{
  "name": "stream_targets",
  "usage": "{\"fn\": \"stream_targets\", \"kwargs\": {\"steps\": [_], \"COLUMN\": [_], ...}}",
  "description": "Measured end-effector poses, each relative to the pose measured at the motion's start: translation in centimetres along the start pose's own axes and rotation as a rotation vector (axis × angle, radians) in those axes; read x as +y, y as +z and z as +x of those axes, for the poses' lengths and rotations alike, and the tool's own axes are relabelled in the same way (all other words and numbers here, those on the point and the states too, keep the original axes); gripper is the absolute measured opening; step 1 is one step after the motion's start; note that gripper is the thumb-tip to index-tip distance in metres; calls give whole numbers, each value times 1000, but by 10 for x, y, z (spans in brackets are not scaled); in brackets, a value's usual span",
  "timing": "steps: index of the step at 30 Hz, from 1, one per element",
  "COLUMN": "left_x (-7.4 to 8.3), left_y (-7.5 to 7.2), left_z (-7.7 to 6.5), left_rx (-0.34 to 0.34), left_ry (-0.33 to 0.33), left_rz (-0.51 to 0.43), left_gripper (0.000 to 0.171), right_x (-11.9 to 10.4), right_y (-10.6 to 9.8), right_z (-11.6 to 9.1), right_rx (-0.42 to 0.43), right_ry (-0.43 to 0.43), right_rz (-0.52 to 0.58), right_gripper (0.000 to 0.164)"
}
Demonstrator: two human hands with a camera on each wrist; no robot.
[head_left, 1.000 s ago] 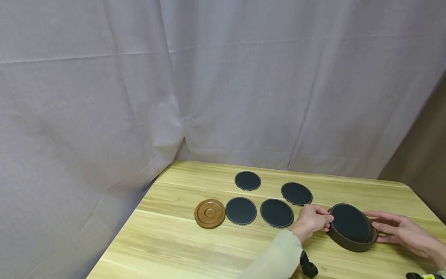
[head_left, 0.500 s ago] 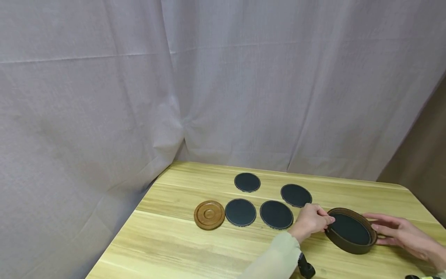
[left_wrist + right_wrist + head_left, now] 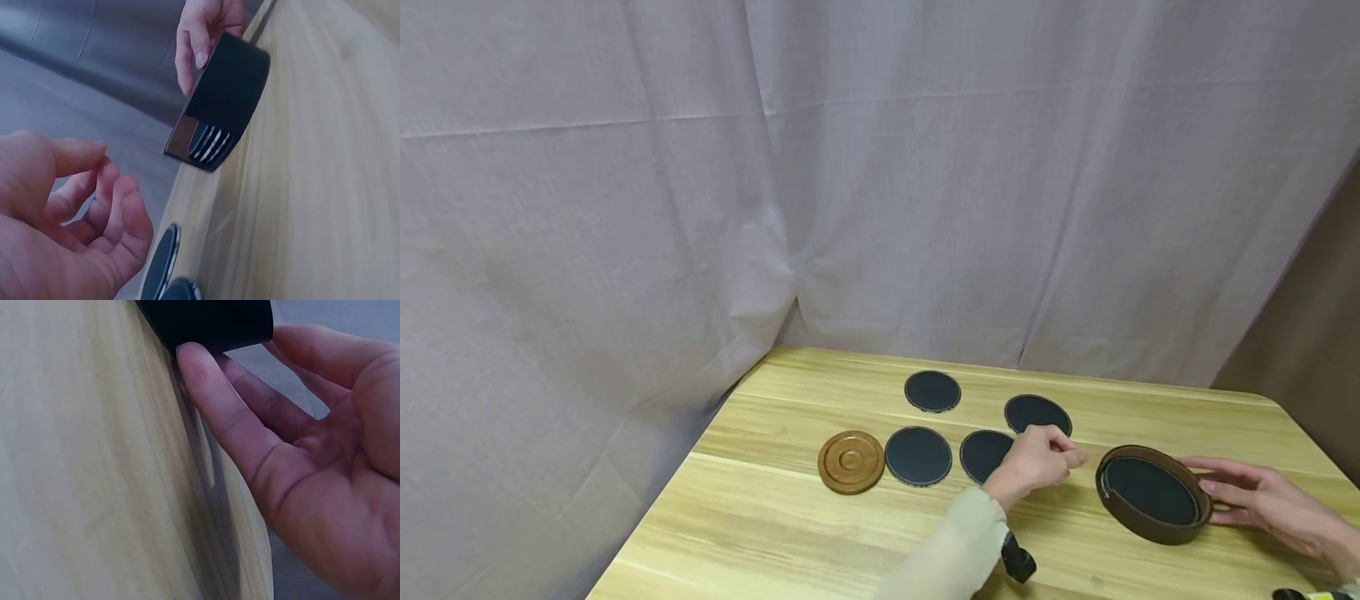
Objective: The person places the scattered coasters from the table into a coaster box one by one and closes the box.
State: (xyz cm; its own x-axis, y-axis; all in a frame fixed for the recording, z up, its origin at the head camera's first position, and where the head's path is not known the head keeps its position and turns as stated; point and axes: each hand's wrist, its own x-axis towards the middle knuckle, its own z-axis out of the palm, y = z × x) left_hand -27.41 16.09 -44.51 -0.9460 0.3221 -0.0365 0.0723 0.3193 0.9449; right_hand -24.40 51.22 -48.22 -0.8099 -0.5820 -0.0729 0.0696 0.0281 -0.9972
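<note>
A round dark-brown coaster holder (image 3: 1150, 528) stands at the right of the table in the head view. Inside it lies a black coaster (image 3: 1152, 492); through the side gap in the left wrist view, several stacked coaster edges (image 3: 212, 145) show. My right hand (image 3: 1262, 500) holds the holder's right side between thumb and fingers (image 3: 209, 387). My left hand (image 3: 1033, 460) is in the air left of the holder, its fingers loosely bent and nothing between them. Behind it are a black coaster (image 3: 1037, 414) and another coaster (image 3: 983, 452), the latter partly covered by the hand.
Two more black coasters lie farther left, a back coaster (image 3: 932, 391) and a front coaster (image 3: 917, 456). Beside the front one sits a round brown wooden disc (image 3: 850, 461) with ring grooves. A grey curtain (image 3: 910, 192) hangs behind the wooden table (image 3: 760, 525).
The coaster that my left hand pinched over the holder has dropped inside it. My left hand has let go and moved left. My right hand stays on the holder.
</note>
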Motion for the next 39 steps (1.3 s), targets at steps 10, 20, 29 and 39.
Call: {"fn": "stream_targets", "kwargs": {"steps": [10, 20, 29, 39], "left_x": [-17, -24, -29, -41], "left_y": [-26, -53, -76, -86], "left_z": [7, 22, 31, 33], "left_rx": [-31, -40, -72, -102], "left_ry": [69, 111, 81, 114], "left_rz": [181, 389, 511, 758], "left_gripper": [18, 14, 13, 13], "right_x": [-1, -2, 0, 2], "right_y": [1, 1, 1, 0], "right_z": [1, 1, 1, 0], "right_rx": [3, 4, -7, -11], "right_ry": [6, 4, -13, -22], "right_rz": [7, 11, 17, 29], "right_gripper": [52, 52, 52, 52]}}
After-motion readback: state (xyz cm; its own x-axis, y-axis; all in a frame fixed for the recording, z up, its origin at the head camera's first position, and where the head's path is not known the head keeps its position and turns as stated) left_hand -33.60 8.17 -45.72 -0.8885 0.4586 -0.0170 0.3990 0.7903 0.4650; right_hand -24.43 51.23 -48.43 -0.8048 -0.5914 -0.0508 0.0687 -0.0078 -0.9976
